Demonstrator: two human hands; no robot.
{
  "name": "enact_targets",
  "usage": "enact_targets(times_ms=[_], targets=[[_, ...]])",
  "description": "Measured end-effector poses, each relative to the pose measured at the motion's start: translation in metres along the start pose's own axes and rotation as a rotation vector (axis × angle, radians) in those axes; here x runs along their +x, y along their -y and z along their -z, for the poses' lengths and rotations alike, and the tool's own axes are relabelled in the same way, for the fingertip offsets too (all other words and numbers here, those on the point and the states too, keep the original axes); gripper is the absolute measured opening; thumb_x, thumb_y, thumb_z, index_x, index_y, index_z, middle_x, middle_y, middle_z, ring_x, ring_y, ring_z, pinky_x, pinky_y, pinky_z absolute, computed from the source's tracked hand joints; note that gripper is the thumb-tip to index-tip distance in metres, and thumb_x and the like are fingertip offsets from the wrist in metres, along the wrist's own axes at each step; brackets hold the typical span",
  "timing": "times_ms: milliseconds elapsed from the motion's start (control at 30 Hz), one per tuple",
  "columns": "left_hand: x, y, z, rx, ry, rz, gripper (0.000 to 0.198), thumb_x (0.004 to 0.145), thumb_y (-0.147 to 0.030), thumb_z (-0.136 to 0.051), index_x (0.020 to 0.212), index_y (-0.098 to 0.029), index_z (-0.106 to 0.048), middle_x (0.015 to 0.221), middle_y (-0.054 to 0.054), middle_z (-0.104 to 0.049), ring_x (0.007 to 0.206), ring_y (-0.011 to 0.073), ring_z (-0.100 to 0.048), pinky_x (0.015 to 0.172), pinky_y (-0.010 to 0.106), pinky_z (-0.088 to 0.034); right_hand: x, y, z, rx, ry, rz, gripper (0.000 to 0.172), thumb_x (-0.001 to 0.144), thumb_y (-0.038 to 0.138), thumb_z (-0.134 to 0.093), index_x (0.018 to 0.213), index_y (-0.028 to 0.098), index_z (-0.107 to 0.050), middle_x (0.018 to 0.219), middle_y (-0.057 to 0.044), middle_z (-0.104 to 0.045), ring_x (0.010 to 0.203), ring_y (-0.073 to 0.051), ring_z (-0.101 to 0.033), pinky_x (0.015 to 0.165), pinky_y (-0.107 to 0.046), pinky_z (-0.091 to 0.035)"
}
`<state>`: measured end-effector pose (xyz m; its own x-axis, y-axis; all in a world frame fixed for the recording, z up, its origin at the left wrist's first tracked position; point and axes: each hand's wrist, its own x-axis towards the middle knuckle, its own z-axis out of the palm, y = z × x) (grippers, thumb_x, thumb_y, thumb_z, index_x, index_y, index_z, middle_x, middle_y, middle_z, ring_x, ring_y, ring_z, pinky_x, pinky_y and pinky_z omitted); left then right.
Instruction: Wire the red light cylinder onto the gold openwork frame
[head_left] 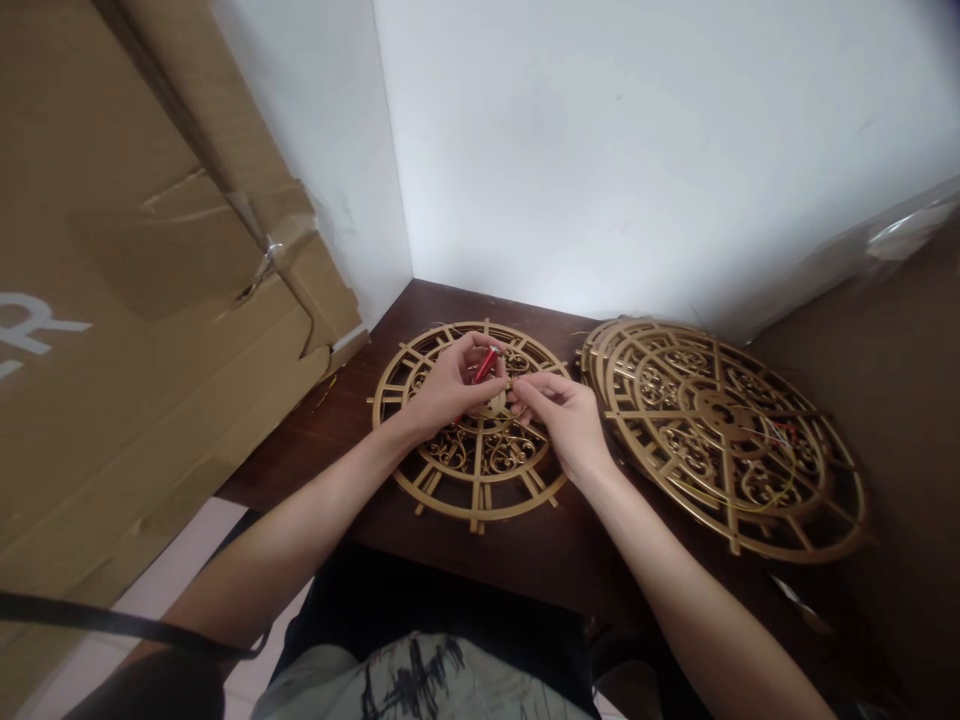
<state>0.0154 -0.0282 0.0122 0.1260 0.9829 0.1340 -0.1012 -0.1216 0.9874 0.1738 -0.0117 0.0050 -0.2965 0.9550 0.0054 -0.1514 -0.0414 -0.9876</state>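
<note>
A round gold openwork frame [478, 490] with scrollwork and spokes lies flat on the dark wooden table [300, 465]. Over its middle, my left hand [448, 385] is closed around a small red cylinder [485, 366] with a silvery end; its exact kind is unclear. My right hand [564, 412] is closed in a pinch, its fingertips meeting my left fingertips just right of the cylinder. Whatever lies in that pinch is too small to make out. A thin yellowish strand runs close below the fingers. The hands partly hide the frame's centre.
To the right, several similar gold frames [739, 540] are stacked, with thin wires on top. A large cardboard box [150, 330] stands at left. White walls [600, 150] meet behind the table. A brown surface [900, 400] borders the right side.
</note>
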Motion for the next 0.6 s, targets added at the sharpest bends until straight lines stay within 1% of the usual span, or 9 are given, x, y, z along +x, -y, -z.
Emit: enact_targets(times_ms=[100, 267, 433, 500, 600], targets=[[0.0001, 0.0009, 0.0006, 0.020, -0.008, -0.015, 0.036, 0.073, -0.021, -0.068, 0.103, -0.018, -0.047, 0.081, 0.000, -0.055, 0.053, 0.0032, -0.046, 0.041, 0.014, -0.035, -0.0016, 0.0000, -0.0024, -0.021, -0.005, 0.011, 0.018, 0.068, 0.031, -0.071, 0.073, 0.014, -0.069, 0.064, -0.002, -0.065, 0.056, -0.010, -0.057, 0.051, -0.021, -0.045], [-0.0003, 0.0001, 0.0000, 0.047, 0.014, -0.021, 0.036, 0.073, -0.021, -0.067, 0.102, -0.017, -0.047, 0.079, -0.001, -0.055, 0.053, 0.0033, -0.046, 0.042, 0.013, -0.035, -0.0022, -0.0013, -0.0032, -0.004, -0.015, 0.014, 0.017, 0.069, 0.029, -0.071, 0.074, 0.014, -0.069, 0.063, -0.001, -0.064, 0.056, -0.009, -0.056, 0.051, -0.020, -0.043], [-0.0009, -0.0023, -0.0015, 0.070, 0.009, -0.028, 0.036, 0.072, -0.021, -0.069, 0.101, -0.016, -0.048, 0.079, 0.000, -0.056, 0.058, 0.0047, -0.050, 0.047, 0.014, -0.038, -0.0017, -0.0007, -0.0030, 0.016, -0.033, 0.015, 0.016, 0.068, 0.028, -0.072, 0.074, 0.014, -0.069, 0.062, 0.000, -0.064, 0.055, -0.008, -0.054, 0.050, -0.019, -0.042], [-0.0009, -0.0025, -0.0021, 0.062, 0.006, -0.017, 0.037, 0.071, -0.022, -0.070, 0.101, -0.016, -0.049, 0.079, 0.000, -0.055, 0.057, 0.0043, -0.049, 0.045, 0.014, -0.037, -0.0017, -0.0005, -0.0029, 0.028, -0.033, 0.024, 0.015, 0.068, 0.028, -0.072, 0.073, 0.014, -0.069, 0.062, 0.000, -0.064, 0.055, -0.008, -0.054, 0.051, -0.020, -0.042], [-0.0006, -0.0019, -0.0026, 0.012, 0.003, 0.013, 0.035, 0.073, -0.026, -0.069, 0.101, -0.017, -0.050, 0.075, -0.002, -0.052, 0.048, 0.0018, -0.042, 0.039, 0.013, -0.032, -0.0016, -0.0010, -0.0026, 0.039, -0.030, 0.039, 0.014, 0.069, 0.027, -0.071, 0.073, 0.014, -0.069, 0.062, 0.000, -0.063, 0.054, -0.008, -0.053, 0.051, -0.020, -0.041]])
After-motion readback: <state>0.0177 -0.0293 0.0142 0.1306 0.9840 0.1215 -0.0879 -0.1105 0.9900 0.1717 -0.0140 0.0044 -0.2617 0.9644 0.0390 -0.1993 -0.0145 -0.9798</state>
